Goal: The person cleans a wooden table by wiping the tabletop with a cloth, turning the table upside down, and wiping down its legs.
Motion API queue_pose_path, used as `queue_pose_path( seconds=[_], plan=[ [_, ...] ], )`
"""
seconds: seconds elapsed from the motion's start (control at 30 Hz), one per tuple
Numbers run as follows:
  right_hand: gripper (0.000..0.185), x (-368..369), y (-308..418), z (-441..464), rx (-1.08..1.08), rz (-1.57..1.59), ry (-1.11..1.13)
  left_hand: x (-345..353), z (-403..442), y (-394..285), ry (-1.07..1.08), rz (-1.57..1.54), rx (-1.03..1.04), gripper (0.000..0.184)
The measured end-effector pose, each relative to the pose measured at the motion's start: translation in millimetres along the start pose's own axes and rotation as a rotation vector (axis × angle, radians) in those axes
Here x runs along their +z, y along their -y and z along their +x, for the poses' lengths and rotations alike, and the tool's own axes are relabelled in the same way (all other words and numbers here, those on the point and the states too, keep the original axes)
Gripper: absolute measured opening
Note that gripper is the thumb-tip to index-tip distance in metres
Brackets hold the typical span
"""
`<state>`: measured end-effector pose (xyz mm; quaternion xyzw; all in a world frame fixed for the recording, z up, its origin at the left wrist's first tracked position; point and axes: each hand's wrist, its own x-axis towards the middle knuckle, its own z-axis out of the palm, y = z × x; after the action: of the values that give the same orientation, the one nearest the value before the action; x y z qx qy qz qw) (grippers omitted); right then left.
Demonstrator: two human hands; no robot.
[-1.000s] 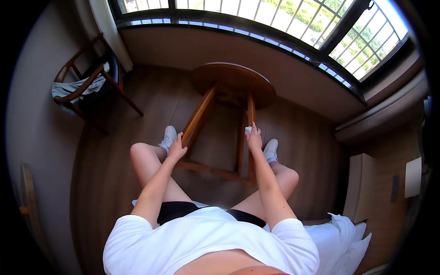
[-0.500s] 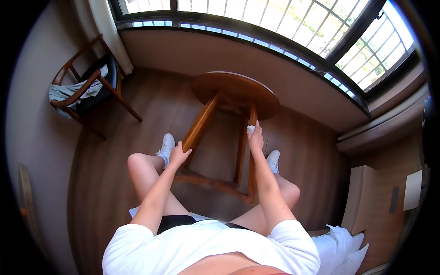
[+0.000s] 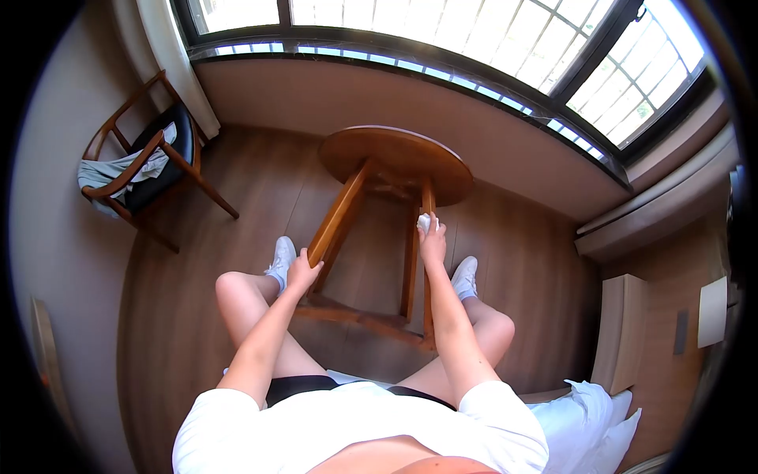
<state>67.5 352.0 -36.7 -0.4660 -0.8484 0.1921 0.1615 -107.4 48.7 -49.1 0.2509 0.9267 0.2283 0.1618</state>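
Note:
A round wooden table (image 3: 395, 154) lies tipped on its side between my legs, its underside and legs facing me. My left hand (image 3: 303, 272) is closed round the left table leg (image 3: 339, 213), near that leg's lower end. Against the right table leg (image 3: 428, 296) my right hand (image 3: 432, 241) holds a crumpled white cloth (image 3: 427, 222), fingers bent over it. A wooden crossbar (image 3: 355, 316) joins the legs close to my knees.
At the left stands a wooden armchair (image 3: 185, 142) with a grey cloth (image 3: 118, 174) over its arm. A barred window (image 3: 442, 31) is ahead above a low wall. White bedding (image 3: 572, 419) lies at the lower right, beside a wooden cabinet (image 3: 620, 332).
The table and both hands sit slightly further left in view than half a second ago. My right hand with the white cloth remains high on the right leg.

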Motion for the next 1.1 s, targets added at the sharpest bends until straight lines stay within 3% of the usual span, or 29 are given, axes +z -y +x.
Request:
queue_pose_path(
  seconds=[0.27, 0.4, 0.47, 0.53, 0.7, 1.1],
  plan=[
    [0.051, -24, -20, -91, -0.193, -0.032, -0.002, 3, -2, 5, -0.031, -0.006, 0.017, 0.046],
    [0.060, -30, -25, -138, -0.122, 0.037, -0.072, 2, -5, 5, -0.057, 0.002, 0.026, 0.044],
    [0.067, -35, -20, -151, 0.075, 0.200, -0.155, 1, -6, 6, -0.053, -0.024, 0.034, 0.042],
    [0.069, -27, -22, -148, 0.138, 0.176, -0.201, 1, -5, 7, -0.068, -0.027, 0.044, 0.040],
    [0.057, -27, -25, -124, 0.315, 0.021, 0.106, 1, -3, 4, -0.045, -0.016, 0.032, 0.040],
    [0.060, -5, -12, -31, 0.340, -0.021, 0.164, 0, -7, -1, -0.110, 0.026, 0.041, 0.039]
  ],
)
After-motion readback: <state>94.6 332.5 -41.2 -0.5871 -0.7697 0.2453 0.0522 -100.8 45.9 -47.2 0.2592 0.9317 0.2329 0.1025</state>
